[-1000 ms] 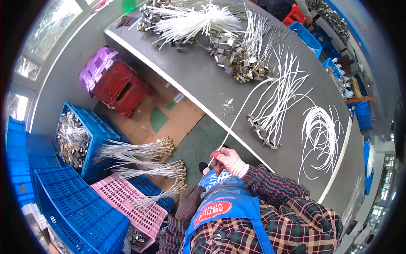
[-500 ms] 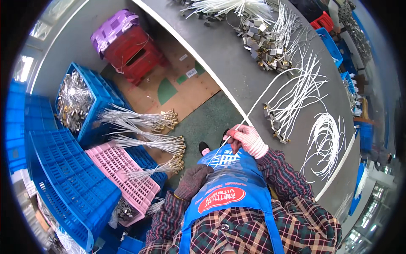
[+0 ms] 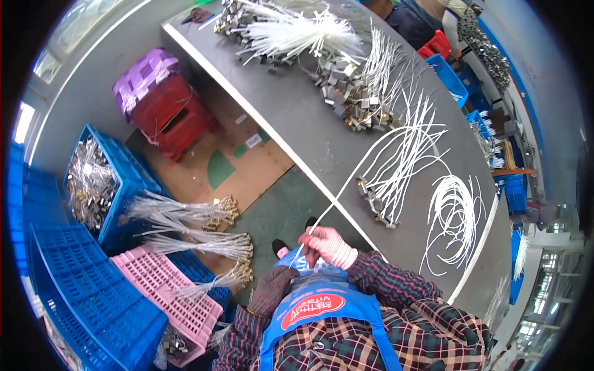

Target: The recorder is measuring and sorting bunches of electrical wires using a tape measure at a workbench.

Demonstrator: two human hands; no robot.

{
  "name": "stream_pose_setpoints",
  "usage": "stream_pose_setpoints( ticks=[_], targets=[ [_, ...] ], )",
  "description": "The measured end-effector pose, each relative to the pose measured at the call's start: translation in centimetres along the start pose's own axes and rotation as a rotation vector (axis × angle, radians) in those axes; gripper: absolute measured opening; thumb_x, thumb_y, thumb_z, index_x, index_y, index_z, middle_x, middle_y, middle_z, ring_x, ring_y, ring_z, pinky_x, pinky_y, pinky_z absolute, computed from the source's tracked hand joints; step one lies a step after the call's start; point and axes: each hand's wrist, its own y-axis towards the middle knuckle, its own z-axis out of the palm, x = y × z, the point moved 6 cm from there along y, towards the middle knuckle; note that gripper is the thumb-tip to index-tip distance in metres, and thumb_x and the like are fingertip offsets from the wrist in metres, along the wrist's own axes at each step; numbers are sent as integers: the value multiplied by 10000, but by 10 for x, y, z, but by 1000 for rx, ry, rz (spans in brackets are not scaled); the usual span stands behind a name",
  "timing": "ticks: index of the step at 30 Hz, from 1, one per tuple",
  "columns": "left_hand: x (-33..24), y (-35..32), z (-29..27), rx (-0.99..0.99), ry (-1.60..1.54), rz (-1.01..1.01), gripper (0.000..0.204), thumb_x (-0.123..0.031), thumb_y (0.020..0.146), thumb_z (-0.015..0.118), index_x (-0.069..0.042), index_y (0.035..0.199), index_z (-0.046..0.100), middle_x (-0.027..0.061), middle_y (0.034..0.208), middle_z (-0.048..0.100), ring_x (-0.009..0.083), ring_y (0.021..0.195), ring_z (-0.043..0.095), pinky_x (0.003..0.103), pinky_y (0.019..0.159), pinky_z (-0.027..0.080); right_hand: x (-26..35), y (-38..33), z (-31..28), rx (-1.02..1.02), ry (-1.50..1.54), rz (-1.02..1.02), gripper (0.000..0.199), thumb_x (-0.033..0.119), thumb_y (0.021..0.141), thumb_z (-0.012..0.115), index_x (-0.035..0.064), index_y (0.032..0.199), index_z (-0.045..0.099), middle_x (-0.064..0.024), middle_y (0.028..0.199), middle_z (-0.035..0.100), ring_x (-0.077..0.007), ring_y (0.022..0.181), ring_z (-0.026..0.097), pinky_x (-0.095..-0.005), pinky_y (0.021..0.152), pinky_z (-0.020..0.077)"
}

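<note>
A long white cable (image 3: 328,208) arcs off the grey table, crosses its white edge and runs down to my hands over the blue apron. My right hand (image 3: 329,246), in a white and pinkish-red glove, pinches it between thumb and fingers. Lower and to the left, my left hand (image 3: 273,290) in a dark grey-brown glove is closed round the cable's lower stretch; the tip there is hidden. On the table nearby lies a loose bunch of white cables (image 3: 405,161) with small metal connector blocks (image 3: 373,199) at one end. A coil of white cable (image 3: 455,207) lies to its right.
Piles of metal parts with wires (image 3: 352,99) cover the table's far side. Bundled cables (image 3: 213,244) with brass-coloured ends lie over the crates on my left. A pink crate (image 3: 167,287), blue crates (image 3: 93,290) and stacked red stools (image 3: 173,120) stand there. Another person works at upper right.
The view has shifted, so the surroundings sit differently in the picture. My hands have come closer together, with a shorter stretch of cable between them. Both still grip it.
</note>
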Motion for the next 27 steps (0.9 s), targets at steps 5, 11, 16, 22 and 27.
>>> stream_pose_setpoints(
  ticks=[5,11,16,22,27],
  targets=[
    [-5,14,8,54,-264,-192,225,-232,868,524,-43,877,646,-6,602,491,78,528,430,222,492,319,13,-13,-4,65,-87,54,223,165,902,496,-47,947,550,-123,726,609,-188,537,608,-303,469,526],
    [10,25,10,15,-191,-169,218,-229,881,537,-42,885,650,-38,588,472,47,519,402,206,468,292,67,-22,-85,-162,110,-104,319,246,884,568,-29,1044,562,-92,732,595,-160,518,560,-282,456,488],
    [-26,46,13,19,-257,-114,216,-238,865,535,-49,854,638,-12,510,438,71,415,370,229,395,277,96,-26,-94,-58,68,-230,300,245,890,569,-28,1016,575,-85,738,614,-171,528,598,-274,486,515],
    [-51,62,25,90,-271,-222,208,-252,846,553,-61,851,634,-17,513,420,71,413,345,234,389,254,94,-13,-99,76,29,-239,321,264,890,572,-41,991,572,-96,752,626,-183,569,629,-268,507,529],
    [-52,86,47,109,-336,-196,220,-270,850,577,-56,855,626,-20,506,420,69,406,337,231,386,250,67,-7,-90,106,110,-152,337,262,903,548,-54,1023,553,-109,752,612,-194,583,629,-307,512,546]
  ],
)
